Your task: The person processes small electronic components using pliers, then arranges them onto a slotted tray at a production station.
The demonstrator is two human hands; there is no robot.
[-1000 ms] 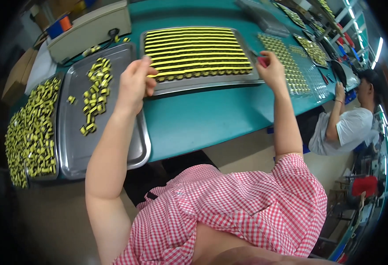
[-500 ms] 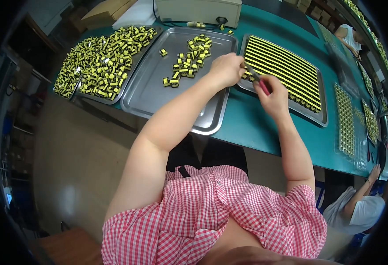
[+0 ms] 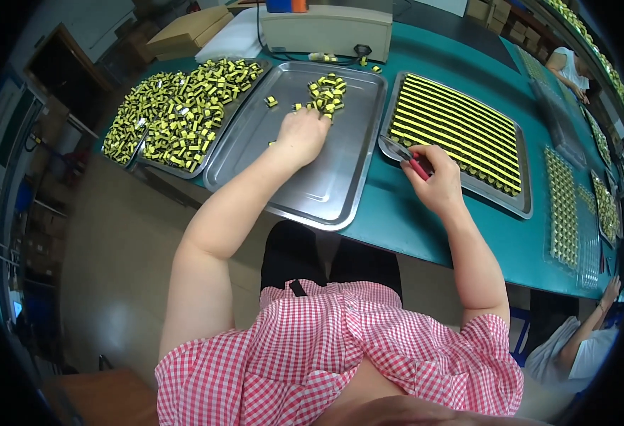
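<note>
In the middle metal tray (image 3: 255,170), a cluster of small yellow-and-black transformers (image 3: 326,89) lies loose. My left hand (image 3: 303,136) reaches down onto the near side of this cluster, fingers bent together; their tips are hidden among the parts, so what they pinch does not show. A pair of red-handled pliers (image 3: 417,167) is gripped in my right hand (image 3: 436,181), the metal jaws pointing up and left over the near left corner of the right-hand tray (image 3: 482,196). That tray holds close, straight rows of the same transformers (image 3: 461,128).
Heaped transformers (image 3: 184,117) fill trays on the left. Behind the middle tray stands a beige boxed instrument (image 3: 326,32) with a cable. Clear plastic trays (image 3: 562,206) of parts lie farther right, beside a co-worker's arm (image 3: 596,312). The green table's near edge (image 3: 411,252) runs before me.
My left hand has moved left from the right-hand tray's corner to the loose transformers. My right hand stays near that corner with the pliers, lowered slightly. The whole view has shifted a little.
</note>
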